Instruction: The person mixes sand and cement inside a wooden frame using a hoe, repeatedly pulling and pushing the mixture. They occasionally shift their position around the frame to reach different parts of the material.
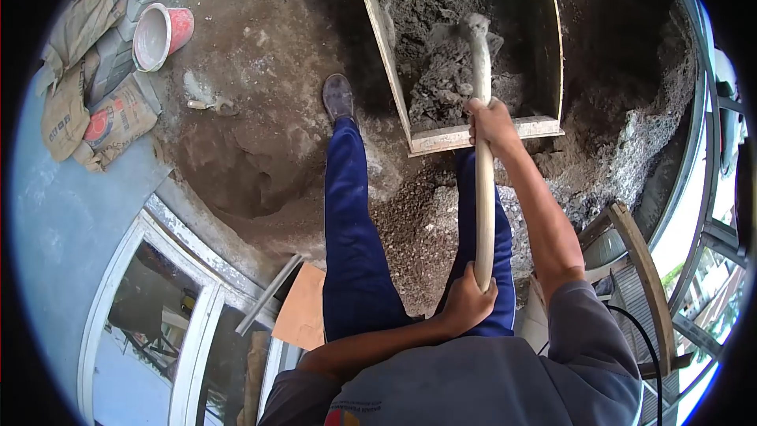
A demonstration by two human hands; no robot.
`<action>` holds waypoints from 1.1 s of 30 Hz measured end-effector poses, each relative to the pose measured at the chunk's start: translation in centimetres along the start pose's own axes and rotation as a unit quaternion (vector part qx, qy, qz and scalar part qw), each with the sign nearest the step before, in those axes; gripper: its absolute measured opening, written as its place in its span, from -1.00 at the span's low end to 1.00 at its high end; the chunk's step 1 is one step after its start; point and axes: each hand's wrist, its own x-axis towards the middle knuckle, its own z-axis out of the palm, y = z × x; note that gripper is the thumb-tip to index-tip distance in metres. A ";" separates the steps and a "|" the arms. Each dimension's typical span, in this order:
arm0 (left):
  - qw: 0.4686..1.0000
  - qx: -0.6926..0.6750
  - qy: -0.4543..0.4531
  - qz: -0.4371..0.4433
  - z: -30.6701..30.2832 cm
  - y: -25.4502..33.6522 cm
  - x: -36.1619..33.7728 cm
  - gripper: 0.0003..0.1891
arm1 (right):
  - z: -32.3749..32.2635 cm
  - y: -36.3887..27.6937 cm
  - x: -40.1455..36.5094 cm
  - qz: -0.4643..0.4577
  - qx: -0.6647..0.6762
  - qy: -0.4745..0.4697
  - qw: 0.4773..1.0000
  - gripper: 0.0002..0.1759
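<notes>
Tool: long-handled hoe (484,205) with a pale, slightly bowed wooden shaft, lying from five o'clock up to one o'clock. Its head sits at one o'clock in lumpy grey-brown mix (438,83), inside a trough of pale wooden boards (441,139). Blade mostly covered; depth cannot be told.

Hands: both bare, set well apart along the shaft. Right hand (494,126), at two o'clock, is clamped round it above the trough's near board; left hand (470,300), at five o'clock, is wrapped round the butt end, over the right thigh.

Footing: dark, dusty shoe (339,96) at eleven o'clock, on brown dirt (268,55). Right foot not visible (the lower leg disappears at the near board).

Nearby: red plastic bucket with a whitish lining (182,28), tipped at ten o'clock, and printed brown paper sacks (122,120) between nine and ten.

Risks, as judged: a hard pull could let the blade jump the near board and strike the right shin. Levering the shaft on that board could loosen it. A blade jammed in stiff mix might drive the butt into the thigh; dusty palms could let the shaft slip.
</notes>
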 end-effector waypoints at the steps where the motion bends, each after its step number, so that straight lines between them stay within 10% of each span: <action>1: 1.000 -0.006 -0.016 0.006 -0.3 0.8 0.3 -0.57 | -1.1 -2.2 -0.2 -0.036 0.021 -0.015 0.999 -0.69; 8: 0.980 -0.041 0.117 0.157 -4.3 6.3 14.9 -0.69 | 0.8 -14.8 11.1 -0.173 -0.035 0.007 0.984 -0.61; 18: 0.961 -0.209 0.032 -0.177 -2.1 6.4 9.5 -0.71 | 6.8 2.0 12.6 0.072 -0.211 -0.111 0.968 -0.58; 27: 0.996 -0.042 -0.060 -0.056 2.4 1.6 -0.7 -0.48 | -2.2 -3.1 -1.9 -0.019 -0.038 -0.040 0.998 -0.66; 33: 0.982 -0.062 0.069 0.164 -0.1 10.0 13.3 -0.68 | -4.9 -17.5 7.9 -0.220 -0.073 0.008 0.973 -0.64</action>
